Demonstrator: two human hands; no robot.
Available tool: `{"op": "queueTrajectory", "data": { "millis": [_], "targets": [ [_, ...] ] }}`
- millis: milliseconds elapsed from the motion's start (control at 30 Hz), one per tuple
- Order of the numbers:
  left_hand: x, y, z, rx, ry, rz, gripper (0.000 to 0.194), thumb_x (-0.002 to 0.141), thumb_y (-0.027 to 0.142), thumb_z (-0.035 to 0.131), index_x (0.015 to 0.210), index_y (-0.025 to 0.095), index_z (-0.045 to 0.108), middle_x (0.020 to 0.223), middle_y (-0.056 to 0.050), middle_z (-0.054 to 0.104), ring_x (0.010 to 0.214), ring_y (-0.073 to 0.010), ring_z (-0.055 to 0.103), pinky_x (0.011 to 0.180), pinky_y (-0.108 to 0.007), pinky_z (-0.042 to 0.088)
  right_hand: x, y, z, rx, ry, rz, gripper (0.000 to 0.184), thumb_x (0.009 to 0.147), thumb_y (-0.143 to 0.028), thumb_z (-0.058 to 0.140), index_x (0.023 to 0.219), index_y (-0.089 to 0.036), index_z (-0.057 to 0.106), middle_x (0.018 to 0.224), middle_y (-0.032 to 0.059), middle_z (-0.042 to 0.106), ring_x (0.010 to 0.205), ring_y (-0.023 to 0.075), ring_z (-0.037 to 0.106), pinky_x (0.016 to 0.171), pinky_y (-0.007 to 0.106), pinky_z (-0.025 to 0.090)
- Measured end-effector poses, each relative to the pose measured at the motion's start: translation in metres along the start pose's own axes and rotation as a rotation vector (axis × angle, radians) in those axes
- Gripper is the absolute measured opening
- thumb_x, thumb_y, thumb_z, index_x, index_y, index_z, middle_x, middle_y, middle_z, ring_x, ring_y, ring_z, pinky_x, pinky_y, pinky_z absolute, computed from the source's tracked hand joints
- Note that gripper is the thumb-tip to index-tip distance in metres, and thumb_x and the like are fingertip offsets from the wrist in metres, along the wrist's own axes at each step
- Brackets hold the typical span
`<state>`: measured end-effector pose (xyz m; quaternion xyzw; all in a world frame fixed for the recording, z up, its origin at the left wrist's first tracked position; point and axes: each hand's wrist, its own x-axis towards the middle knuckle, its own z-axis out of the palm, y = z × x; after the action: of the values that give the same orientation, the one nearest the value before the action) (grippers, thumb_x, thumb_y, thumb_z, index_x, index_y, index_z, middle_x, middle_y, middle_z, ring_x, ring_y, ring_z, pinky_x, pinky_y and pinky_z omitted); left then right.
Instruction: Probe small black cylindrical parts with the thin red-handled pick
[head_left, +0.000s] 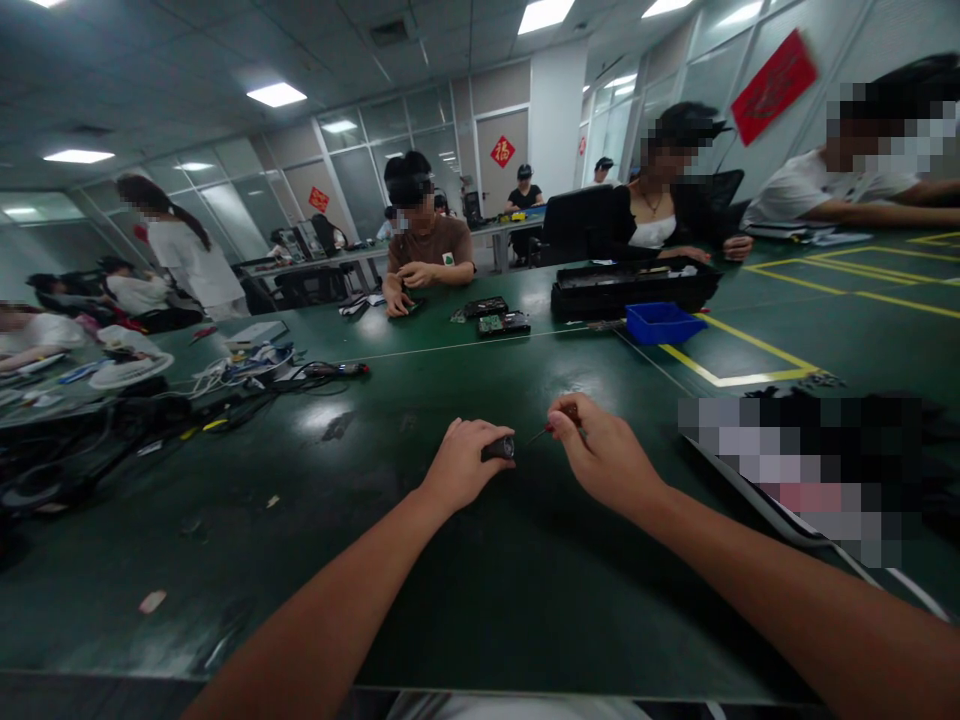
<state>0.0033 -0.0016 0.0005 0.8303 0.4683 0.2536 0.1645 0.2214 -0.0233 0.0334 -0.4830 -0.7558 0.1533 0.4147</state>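
Note:
In the head view, my left hand (459, 462) is closed around a short black cylindrical piece (499, 449), whose round end faces right. I cannot make out exactly what kind of part it is. My right hand (600, 445) pinches a small screwdriver (551, 427) with a reddish handle. Its thin shaft points left and down toward the cylinder's round end, with a small gap between them. Both hands are held over the green table (450, 590) near its middle. The fingers hide most of the screwdriver's handle and part of the cylinder.
Tangled cables (247, 370) and a white round device (131, 365) lie at left. A blue bin (664, 323) and a long black casing (637, 290) stand ahead right; circuit boards (504, 323) lie beyond my hands. A co-worker (431, 250) sits opposite; others are at right.

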Motion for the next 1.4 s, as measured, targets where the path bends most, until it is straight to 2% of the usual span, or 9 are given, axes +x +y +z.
{"op": "queueTrajectory", "data": {
  "millis": [167, 467, 667, 933, 1033, 1100, 1233, 1333, 1400],
  "targets": [
    [0.000, 0.003, -0.002, 0.005, -0.006, -0.005, 0.040, 0.082, 0.028, 0.076, 0.121, 0.028, 0.065, 0.118, -0.004, 0.067, 0.115, -0.0244, 0.057, 0.111, -0.051, 0.030, -0.001, 0.002, 0.003, 0.107, 0.066, -0.009, 0.020, 0.100, -0.034, 0.041, 0.098, -0.021, 0.055, 0.084, 0.0047, 0.069, 0.078, 0.0206, 0.069, 0.069, 0.032, 0.050],
    [0.000, 0.006, -0.002, 0.009, -0.021, -0.022, 0.040, 0.082, 0.028, 0.077, 0.121, 0.028, 0.065, 0.119, -0.004, 0.066, 0.117, -0.0244, 0.055, 0.113, -0.051, 0.026, -0.001, 0.001, 0.001, 0.069, -0.022, -0.029, 0.016, 0.100, -0.030, 0.041, 0.098, -0.021, 0.054, 0.082, 0.0040, 0.068, 0.075, 0.0196, 0.068, 0.068, 0.031, 0.049],
    [0.002, 0.003, 0.001, 0.006, -0.022, -0.016, 0.039, 0.081, 0.028, 0.078, 0.119, 0.027, 0.066, 0.116, -0.003, 0.067, 0.111, -0.0244, 0.057, 0.102, -0.046, 0.036, 0.001, -0.002, 0.001, -0.017, -0.029, -0.034, 0.014, 0.099, -0.028, 0.041, 0.097, -0.021, 0.053, 0.081, 0.0046, 0.067, 0.074, 0.0204, 0.066, 0.068, 0.032, 0.047],
    [0.000, 0.003, -0.004, -0.096, 0.067, -0.083, 0.035, 0.080, 0.025, 0.077, 0.113, 0.023, 0.066, 0.112, -0.004, 0.066, 0.106, -0.0221, 0.059, 0.094, -0.037, 0.045, 0.003, 0.000, -0.001, -0.041, 0.014, 0.004, 0.016, 0.099, -0.030, 0.040, 0.099, -0.021, 0.053, 0.084, 0.0060, 0.068, 0.078, 0.0221, 0.067, 0.070, 0.034, 0.047],
    [0.000, 0.007, -0.008, -0.141, 0.109, -0.129, 0.032, 0.081, 0.022, 0.075, 0.112, 0.022, 0.065, 0.112, -0.004, 0.066, 0.104, -0.0215, 0.060, 0.094, -0.035, 0.046, 0.002, 0.000, -0.002, -0.035, 0.033, 0.027, 0.018, 0.099, -0.032, 0.040, 0.100, -0.020, 0.054, 0.086, 0.0066, 0.069, 0.079, 0.0230, 0.068, 0.070, 0.035, 0.047],
    [0.000, 0.011, -0.011, -0.173, 0.111, -0.149, 0.034, 0.085, 0.022, 0.069, 0.118, 0.022, 0.061, 0.116, -0.005, 0.065, 0.107, -0.0219, 0.060, 0.097, -0.036, 0.046, 0.002, 0.000, -0.003, -0.035, 0.055, 0.029, 0.018, 0.099, -0.032, 0.041, 0.100, -0.020, 0.054, 0.087, 0.0068, 0.070, 0.080, 0.0232, 0.068, 0.070, 0.035, 0.047],
    [-0.003, 0.024, -0.019, -0.212, 0.022, -0.163, 0.035, 0.091, 0.025, 0.056, 0.126, 0.021, 0.055, 0.122, -0.008, 0.062, 0.111, -0.0220, 0.058, 0.099, -0.037, 0.045, 0.002, 0.000, -0.003, -0.029, 0.083, 0.017, 0.018, 0.099, -0.032, 0.042, 0.100, -0.021, 0.055, 0.087, 0.0062, 0.070, 0.081, 0.0229, 0.069, 0.071, 0.035, 0.048],
    [-0.005, 0.037, -0.020, -0.140, -0.133, -0.131, 0.030, 0.089, 0.036, 0.061, 0.116, 0.022, 0.060, 0.111, -0.005, 0.066, 0.100, -0.0215, 0.061, 0.087, -0.034, 0.048, 0.001, 0.001, -0.002, -0.027, 0.085, -0.002, 0.017, 0.100, -0.032, 0.041, 0.100, -0.021, 0.055, 0.087, 0.0056, 0.070, 0.080, 0.0220, 0.069, 0.070, 0.034, 0.048],
    [-0.005, 0.045, -0.016, -0.043, -0.248, -0.071, 0.034, 0.087, 0.046, 0.064, 0.113, 0.024, 0.063, 0.108, -0.004, 0.067, 0.097, -0.0221, 0.063, 0.080, -0.034, 0.048, 0.001, 0.002, -0.001, -0.032, 0.087, -0.016, 0.016, 0.100, -0.031, 0.041, 0.101, -0.021, 0.054, 0.087, 0.0055, 0.069, 0.081, 0.0216, 0.069, 0.071, 0.033, 0.048]
  ]
}}
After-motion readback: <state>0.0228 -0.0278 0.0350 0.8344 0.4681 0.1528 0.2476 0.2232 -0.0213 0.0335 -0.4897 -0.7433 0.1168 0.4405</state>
